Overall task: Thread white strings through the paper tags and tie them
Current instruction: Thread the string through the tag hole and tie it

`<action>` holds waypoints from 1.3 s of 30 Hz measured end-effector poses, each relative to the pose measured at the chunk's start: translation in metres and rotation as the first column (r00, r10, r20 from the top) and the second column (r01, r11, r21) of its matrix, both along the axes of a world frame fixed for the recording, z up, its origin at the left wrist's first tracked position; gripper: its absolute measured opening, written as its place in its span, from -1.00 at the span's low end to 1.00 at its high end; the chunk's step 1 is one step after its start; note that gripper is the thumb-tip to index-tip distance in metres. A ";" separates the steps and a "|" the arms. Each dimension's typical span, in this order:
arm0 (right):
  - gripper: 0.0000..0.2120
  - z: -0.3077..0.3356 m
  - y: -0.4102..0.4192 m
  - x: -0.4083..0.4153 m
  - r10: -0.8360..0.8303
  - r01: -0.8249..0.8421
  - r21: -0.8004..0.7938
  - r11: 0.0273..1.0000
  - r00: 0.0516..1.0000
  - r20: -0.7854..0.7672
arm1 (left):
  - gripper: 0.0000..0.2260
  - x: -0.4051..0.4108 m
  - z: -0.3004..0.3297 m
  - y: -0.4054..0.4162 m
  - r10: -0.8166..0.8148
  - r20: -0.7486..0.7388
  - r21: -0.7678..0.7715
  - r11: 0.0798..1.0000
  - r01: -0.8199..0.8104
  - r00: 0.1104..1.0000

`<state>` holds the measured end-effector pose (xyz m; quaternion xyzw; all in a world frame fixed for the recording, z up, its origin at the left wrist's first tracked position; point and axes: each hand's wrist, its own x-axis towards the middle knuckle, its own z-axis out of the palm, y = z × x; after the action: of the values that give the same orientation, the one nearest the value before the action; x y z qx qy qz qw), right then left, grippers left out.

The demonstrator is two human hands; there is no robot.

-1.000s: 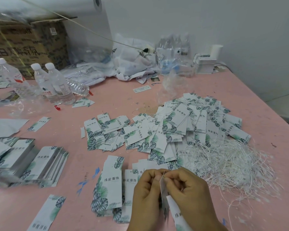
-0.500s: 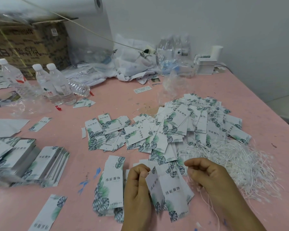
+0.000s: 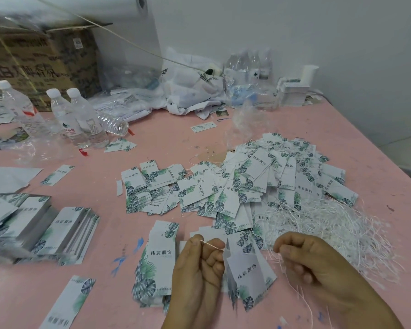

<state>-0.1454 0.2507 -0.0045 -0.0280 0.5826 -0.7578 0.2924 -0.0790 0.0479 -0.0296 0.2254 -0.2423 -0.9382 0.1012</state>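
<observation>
My left hand (image 3: 197,271) pinches a thin white string (image 3: 212,244) between thumb and forefinger and holds a small bunch of white paper tags (image 3: 247,274) with green leaf print, hanging to its right. My right hand (image 3: 311,260) is curled at the near edge of the heap of loose white strings (image 3: 330,231), its fingertips pinching a strand. A big pile of tags (image 3: 259,186) lies behind both hands. A short stack of tags (image 3: 160,257) lies flat just left of my left hand.
The pink table (image 3: 164,143) carries stacked tags (image 3: 57,231) at the left, one loose tag (image 3: 69,302) near the front, water bottles (image 3: 76,117), a cardboard box (image 3: 38,65), plastic bags and cloth (image 3: 192,91) at the back, and a white holder (image 3: 297,89) by the wall.
My hands, joined over one tag a second ago, have parted. The left now holds the tags with a string across its fingers; the right has gone to the string heap.
</observation>
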 end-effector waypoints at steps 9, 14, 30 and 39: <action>-0.72 -0.001 -0.024 0.010 0.240 -0.074 -0.729 0.680 0.963 0.126 | -0.86 0.008 0.000 0.010 -0.251 -0.006 -0.033 0.967 0.251 0.968; -0.48 -0.001 -0.027 0.014 0.063 0.048 -0.514 0.856 0.979 0.195 | -0.69 0.005 0.001 0.013 -0.263 -0.074 -0.064 0.964 0.259 0.962; -0.88 -0.001 -0.050 0.027 -0.184 0.163 -0.221 0.962 0.980 -0.076 | -0.48 0.008 0.001 0.018 -0.323 -0.117 -0.202 0.934 0.296 0.939; -0.92 -0.007 -0.045 0.022 -0.300 0.266 -0.259 0.929 0.949 -0.102 | -0.58 0.009 0.001 0.006 -0.372 -0.184 -0.017 0.927 0.376 0.910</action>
<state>-0.1234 0.2053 -0.0113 -0.0319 0.5029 -0.8534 0.1330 -0.0701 0.0543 -0.0282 0.0881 -0.2619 -0.9592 -0.0602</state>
